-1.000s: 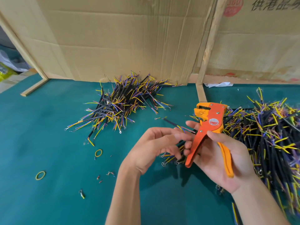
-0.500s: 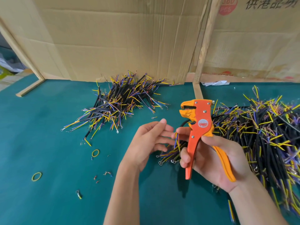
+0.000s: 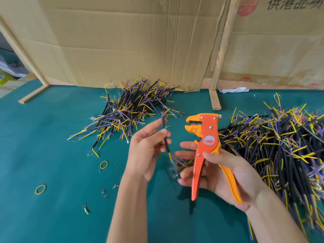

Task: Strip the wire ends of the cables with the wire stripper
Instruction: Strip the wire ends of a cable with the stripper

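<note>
My bench is a green table top [image 3: 52, 137]. On it lie two cable piles, one centre-back [image 3: 129, 111], one larger at right [image 3: 280, 146], two rubber bands [image 3: 103, 164] and small offcuts [image 3: 105, 192]

left hand [image 3: 147, 151] pinches cable [image 3: 165, 135] | right hand [image 3: 228, 174] grips wire stripper [image 3: 206, 146]

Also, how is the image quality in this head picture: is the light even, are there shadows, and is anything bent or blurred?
Head view: soft, even daylight, no glare; a faint shadow on the green table under the right hand and wire stripper. The wide lens bends the wooden post and cardboard edges. The left hand and its cable are sharp enough; the right cable pile smears toward the edge.
</note>
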